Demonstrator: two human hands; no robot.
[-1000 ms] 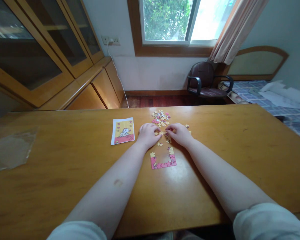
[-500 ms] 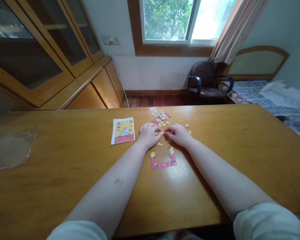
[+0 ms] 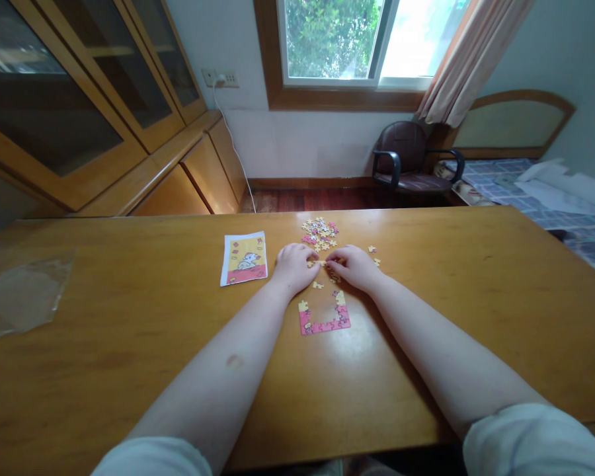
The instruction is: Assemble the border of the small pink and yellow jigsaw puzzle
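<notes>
Both my hands rest on the wooden table [image 3: 129, 317] and meet over small yellow puzzle pieces [image 3: 319, 263]. My left hand [image 3: 292, 266] has its fingers curled, pinching at a yellow piece. My right hand [image 3: 356, 265] is curled too, its fingertips on the same yellow pieces from the other side. Just in front of the hands lies a partly joined puzzle border [image 3: 324, 317], pink at the bottom with yellow corners. A heap of loose pieces [image 3: 319, 233] lies beyond the hands.
A picture card [image 3: 244, 258] of the puzzle lies left of my hands. A clear plastic bag [image 3: 22, 296] sits at the table's far left. Beyond the table stand a dark armchair [image 3: 410, 158], a wooden cabinet [image 3: 79, 112] and a bed [image 3: 550, 198].
My fingertips have closed in a little on the yellow pieces between them. Otherwise nothing has visibly moved.
</notes>
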